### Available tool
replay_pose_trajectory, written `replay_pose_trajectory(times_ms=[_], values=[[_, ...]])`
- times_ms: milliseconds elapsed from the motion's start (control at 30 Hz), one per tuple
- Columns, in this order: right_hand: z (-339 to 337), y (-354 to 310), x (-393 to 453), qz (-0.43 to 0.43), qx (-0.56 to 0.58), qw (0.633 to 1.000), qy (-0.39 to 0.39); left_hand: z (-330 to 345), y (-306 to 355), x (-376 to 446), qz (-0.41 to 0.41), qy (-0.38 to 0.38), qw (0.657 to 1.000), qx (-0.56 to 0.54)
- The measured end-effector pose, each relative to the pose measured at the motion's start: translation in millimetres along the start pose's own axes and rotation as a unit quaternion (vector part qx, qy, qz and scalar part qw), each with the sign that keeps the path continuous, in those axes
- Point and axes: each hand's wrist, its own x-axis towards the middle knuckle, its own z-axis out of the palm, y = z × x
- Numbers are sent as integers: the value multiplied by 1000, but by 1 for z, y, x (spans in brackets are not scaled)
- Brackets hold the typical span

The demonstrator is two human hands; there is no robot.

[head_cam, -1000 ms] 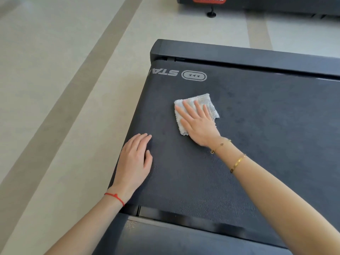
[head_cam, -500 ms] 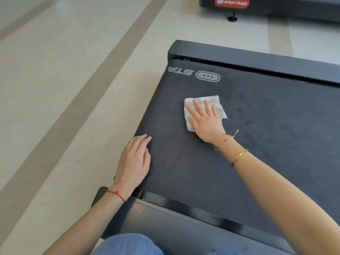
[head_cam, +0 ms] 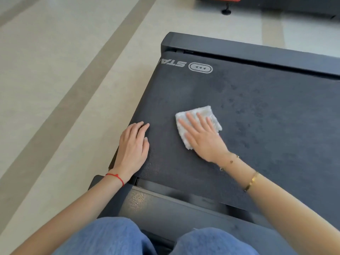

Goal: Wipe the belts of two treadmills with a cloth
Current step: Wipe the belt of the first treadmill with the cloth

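A dark grey treadmill belt point(head_cam: 266, 126) fills the middle and right of the view, with a white logo near its far left end. A small folded white cloth point(head_cam: 206, 113) lies flat on the belt. My right hand point(head_cam: 204, 138) presses on the cloth with straight, spread fingers and covers most of it. My left hand point(head_cam: 133, 148) rests flat on the belt's left edge, a little to the left of the cloth, holding nothing. Darker patches mottle the belt to the right of the cloth.
A black side rail point(head_cam: 239, 50) borders the belt's far side, and another rail point(head_cam: 184, 212) runs along the near side by my knees in blue jeans point(head_cam: 110, 238). Pale floor point(head_cam: 55, 89) lies to the left. A second treadmill's base point(head_cam: 276, 4) stands at the top right.
My right hand has slid the cloth back toward me along the belt, away from the logo. The view has tilted down, so my knees now show. My left hand stays on the belt's edge.
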Motion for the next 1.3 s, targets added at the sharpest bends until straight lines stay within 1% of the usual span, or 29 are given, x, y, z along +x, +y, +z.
replay_pose_trajectory(times_ms=[33, 67, 100, 133, 167, 267, 333, 367, 433, 533, 567, 633, 700, 733, 833, 867, 900, 933, 967, 1033, 1067, 1100, 1133, 1200, 1300], values=[[-5, 15, 13, 68, 26, 997, 0, 2, 3, 4, 4, -1, 1000, 5], [-10, 25, 22, 116, 50, 992, -3, 4, 6, 9, 12, -3, 1000, 7], [-10, 25, 26, 140, 61, 988, 3, 7, 9, 15, 20, -6, 1000, 7], [-9, 19, 26, 139, 61, 988, 5, 9, 13, 23, 28, -8, 1000, 7], [-6, 9, 20, 115, 59, 992, 8, 11, 17, 31, 36, -12, 999, 6], [6, -24, -26, 2, 53, 999, -6, 17, 29, 55, 54, -16, 998, 7], [8, -19, -43, -32, 62, 997, -15, 20, 35, 71, 62, -16, 998, 9], [6, -7, -40, -28, 62, 998, -12, 22, 37, 80, 64, -19, 998, 10], [3, 29, -20, 41, 48, 998, 11, 26, 40, 95, 64, -27, 997, 16], [-9, 94, 37, 198, 63, 978, 33, 33, 40, 109, 51, -34, 998, 22], [-14, 111, 59, 229, 72, 970, 27, 35, 41, 111, 48, -32, 998, 22], [-19, 124, 99, 259, 86, 962, 10, 38, 41, 112, 43, -30, 998, 19], [-17, 112, 131, 252, 76, 965, 3, 40, 40, 112, 38, -29, 999, 15], [-14, 100, 139, 227, 61, 972, 6, 41, 40, 112, 40, -29, 999, 16], [-5, 76, 132, 83, 26, 996, 20, 42, 39, 111, 39, -29, 999, 18], [-6, 85, 127, 44, 20, 999, 10, 42, 39, 111, 39, -31, 999, 19], [-10, 103, 128, 24, 2, 1000, -3, 43, 39, 110, 38, -33, 999, 21], [-14, 123, 135, 39, -20, 999, -3, 44, 39, 110, 36, -35, 998, 24], [-17, 144, 144, 81, -40, 996, 3, 44, 39, 110, 34, -36, 998, 27], [-28, 173, 166, 208, 21, 978, 6, 44, 40, 110, 35, -34, 998, 36], [-31, 177, 177, 248, 58, 967, 6, 44, 40, 110, 37, -31, 998, 39], [-32, 175, 190, 264, 72, 962, 10, 44, 41, 110, 39, -27, 998, 42], [-32, 166, 200, 266, 74, 961, 12, 44, 41, 110, 39, -25, 998, 43], [-30, 142, 217, 237, 74, 969, 5, 45, 42, 110, 39, -21, 998, 46], [-25, 104, 226, 124, 59, 990, -12, 44, 42, 109, 41, -18, 998, 45]])
